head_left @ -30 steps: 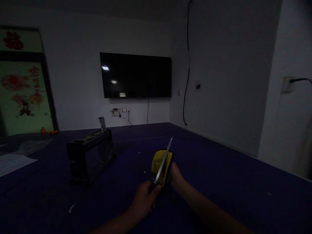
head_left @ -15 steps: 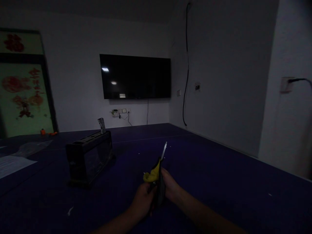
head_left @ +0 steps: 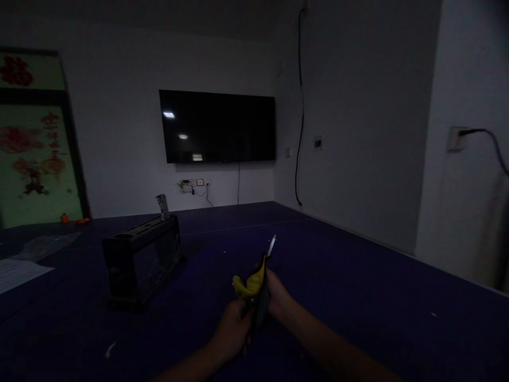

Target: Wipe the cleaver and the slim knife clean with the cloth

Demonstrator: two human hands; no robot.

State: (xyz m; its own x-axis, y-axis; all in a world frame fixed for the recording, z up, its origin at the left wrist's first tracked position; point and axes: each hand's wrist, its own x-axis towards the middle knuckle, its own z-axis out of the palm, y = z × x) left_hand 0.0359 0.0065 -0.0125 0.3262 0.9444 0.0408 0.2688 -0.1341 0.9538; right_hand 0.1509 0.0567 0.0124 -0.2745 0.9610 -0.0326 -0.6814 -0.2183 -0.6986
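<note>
My left hand is closed low around the dark handle of what looks like a knife; in the dim light its exact shape is hard to make out. A narrow, bright metal blade sticks up beyond a folded yellow-and-grey cloth. My right hand presses the cloth around the blade from the right side, its fingertips hidden behind the fabric. To the left stands a black knife block with slots on top and clear sides. One patterned handle rises from its far end.
The dark blue tabletop bears small white scraps. At the left lie printed paper, a clear plastic bag and small orange items. A television hangs on the back wall; a black cable runs down the right wall.
The blade tip and cloth have shifted slightly right, and less of the blade shows above the cloth. Both hands keep their hold. The whole view has turned slightly right.
</note>
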